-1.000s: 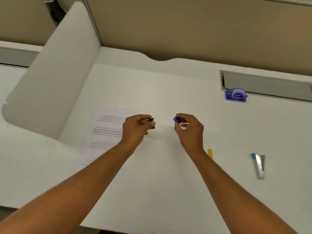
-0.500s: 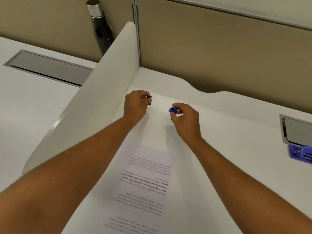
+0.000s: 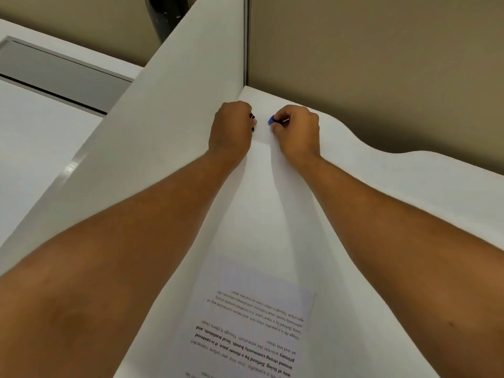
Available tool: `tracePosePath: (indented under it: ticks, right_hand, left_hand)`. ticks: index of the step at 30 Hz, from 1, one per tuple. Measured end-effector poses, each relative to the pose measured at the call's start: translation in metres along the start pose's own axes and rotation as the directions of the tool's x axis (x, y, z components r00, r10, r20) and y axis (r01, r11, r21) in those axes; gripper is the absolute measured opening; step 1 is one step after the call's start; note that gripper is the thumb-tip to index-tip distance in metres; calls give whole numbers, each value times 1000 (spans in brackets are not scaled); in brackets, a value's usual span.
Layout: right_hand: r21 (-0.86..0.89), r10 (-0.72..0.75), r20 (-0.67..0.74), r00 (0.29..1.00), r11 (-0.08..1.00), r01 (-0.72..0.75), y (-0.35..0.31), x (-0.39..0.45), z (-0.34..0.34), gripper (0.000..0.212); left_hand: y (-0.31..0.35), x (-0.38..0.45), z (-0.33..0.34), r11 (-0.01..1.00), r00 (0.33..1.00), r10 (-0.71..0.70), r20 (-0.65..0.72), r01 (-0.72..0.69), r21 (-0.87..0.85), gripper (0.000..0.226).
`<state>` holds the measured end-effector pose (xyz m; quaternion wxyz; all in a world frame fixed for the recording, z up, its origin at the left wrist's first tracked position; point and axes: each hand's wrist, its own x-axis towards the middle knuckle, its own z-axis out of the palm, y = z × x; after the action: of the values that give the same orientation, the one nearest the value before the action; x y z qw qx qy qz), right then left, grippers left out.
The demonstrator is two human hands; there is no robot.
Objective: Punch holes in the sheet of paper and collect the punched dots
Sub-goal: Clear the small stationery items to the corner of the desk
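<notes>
A printed sheet of paper (image 3: 253, 317) lies on the white desk (image 3: 395, 203) near me, its text upside down. Both my arms reach to the far corner of the desk. My left hand (image 3: 231, 126) pinches a small black binder clip (image 3: 252, 117). My right hand (image 3: 298, 132) pinches a small blue binder clip (image 3: 271, 120) with its wire handle showing. The two clips are a short gap apart, above the desk's back corner. The hole punch is out of view.
A white side divider (image 3: 152, 126) rises along the left of the desk. A beige partition wall (image 3: 368, 64) closes the back. A dark bottle (image 3: 163, 15) stands behind the divider. A grey cable tray (image 3: 54, 75) lies on the neighbouring desk at left.
Both hands have carried the clips further toward the back corner and closer together. My view has swung left and down, so the hole punch has left the frame.
</notes>
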<state>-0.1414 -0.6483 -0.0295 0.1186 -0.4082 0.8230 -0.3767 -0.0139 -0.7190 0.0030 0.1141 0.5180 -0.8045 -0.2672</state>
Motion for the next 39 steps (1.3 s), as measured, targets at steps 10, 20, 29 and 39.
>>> tracePosePath:
  ticks: [10,20,29,39]
  right_hand:
    - [130,45,48,998,990,-51,-4,7,-2,29]
    - [-313,-165,110,980,930,192,41,-191,-87,51]
    - [-652,-180,47,982,740,167,78,-373,-205,69]
    - [-647,-12,-51,999,762,-24,146,-531,-299,74]
  left_hand:
    - [-6,-26,-14,974,990,132,-53,-120,192,14]
    - [12,-204,-1,905,930,347,121,-366,216,67]
    - [53,-371,31,753,789,587,183,-615,236,79]
    - [123,-518,112,652,660,680,320,-744,148,81]
